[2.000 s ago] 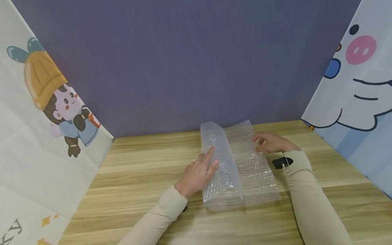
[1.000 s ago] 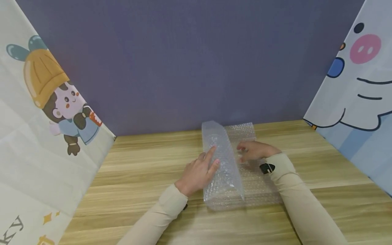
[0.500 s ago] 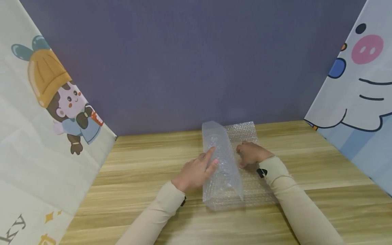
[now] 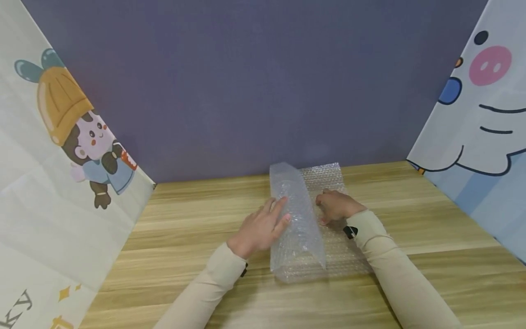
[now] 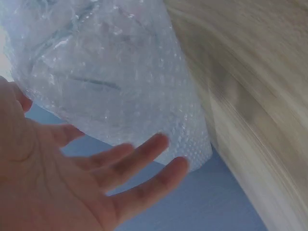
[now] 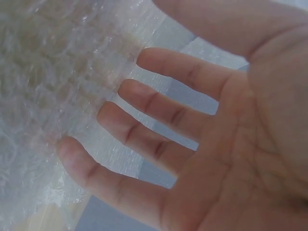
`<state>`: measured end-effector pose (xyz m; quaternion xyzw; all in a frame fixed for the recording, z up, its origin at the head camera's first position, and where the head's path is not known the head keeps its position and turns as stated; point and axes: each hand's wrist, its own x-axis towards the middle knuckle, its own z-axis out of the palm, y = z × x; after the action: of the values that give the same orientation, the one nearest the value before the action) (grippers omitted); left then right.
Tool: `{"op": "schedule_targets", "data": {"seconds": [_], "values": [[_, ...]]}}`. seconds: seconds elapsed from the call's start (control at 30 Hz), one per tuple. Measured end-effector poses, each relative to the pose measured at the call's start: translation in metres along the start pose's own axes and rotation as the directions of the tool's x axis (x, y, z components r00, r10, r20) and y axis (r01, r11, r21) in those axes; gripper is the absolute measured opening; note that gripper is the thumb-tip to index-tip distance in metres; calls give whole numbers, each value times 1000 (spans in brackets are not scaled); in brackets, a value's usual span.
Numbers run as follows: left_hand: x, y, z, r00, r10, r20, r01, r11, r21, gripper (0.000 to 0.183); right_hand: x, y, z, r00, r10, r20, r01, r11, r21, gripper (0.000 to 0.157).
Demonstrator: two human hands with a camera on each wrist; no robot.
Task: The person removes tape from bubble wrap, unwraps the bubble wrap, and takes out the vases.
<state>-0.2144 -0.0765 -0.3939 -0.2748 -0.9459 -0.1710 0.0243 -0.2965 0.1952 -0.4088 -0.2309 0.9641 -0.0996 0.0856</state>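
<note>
A clear sheet of bubble wrap [image 4: 297,237] lies near the back of the table, its left part folded over into a loose roll and its right part flat. My left hand [image 4: 258,227] lies along the left side of the roll, fingers extended onto it. In the left wrist view those fingers [image 5: 139,187] are spread beside the bubbled plastic. On the flat part, close to the roll's free edge, my right hand [image 4: 339,205] rests its fingertips. The right wrist view has its fingers [image 6: 149,101] spread and only slightly bent, tips against the bubble wrap [image 6: 43,62]. Whether anything lies inside the roll cannot be told.
The wood-grain table [image 4: 197,214] ends at a purple-grey panel [image 4: 263,82] behind the bubble wrap. White side panels with cartoon prints stand at the left [image 4: 24,183] and right [image 4: 493,151]. Each wrist carries a small black device [image 4: 350,232] at the cuff.
My right hand has moved left from the sheet's right edge to beside the roll, then stayed. My left hand has shifted slightly left. The bubble wrap keeps nearly the same shape.
</note>
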Motion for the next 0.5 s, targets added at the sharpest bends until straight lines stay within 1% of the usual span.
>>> {"op": "schedule_targets", "data": {"seconds": [0.07,0.17,0.27,0.33,0.37,0.43,0.5], "values": [[1,1,0,999,21,-27,-21,1000,18,61,0,0,0,1000,7,2,-7,1000,3,50],[2,3,1,994,73,-77,-69,996,54,56,1,0,-1,1000,16,4,-16,1000,4,50],[4,5,2,980,147,-134,-134,986,103,49,1,1,-1,1000,20,5,-20,1000,5,51],[4,7,1,962,205,-178,-182,974,137,42,1,2,-1,1000,16,7,-16,1000,5,51],[5,8,1,951,235,-201,-208,967,149,38,1,2,-1,1000,12,7,-12,1000,4,51],[5,10,0,921,301,-245,-265,949,169,30,1,3,-1,1000,11,12,-11,1000,6,52],[6,14,-1,893,359,-271,-320,931,178,26,1,4,0,1000,12,20,-12,1000,8,52]]}}
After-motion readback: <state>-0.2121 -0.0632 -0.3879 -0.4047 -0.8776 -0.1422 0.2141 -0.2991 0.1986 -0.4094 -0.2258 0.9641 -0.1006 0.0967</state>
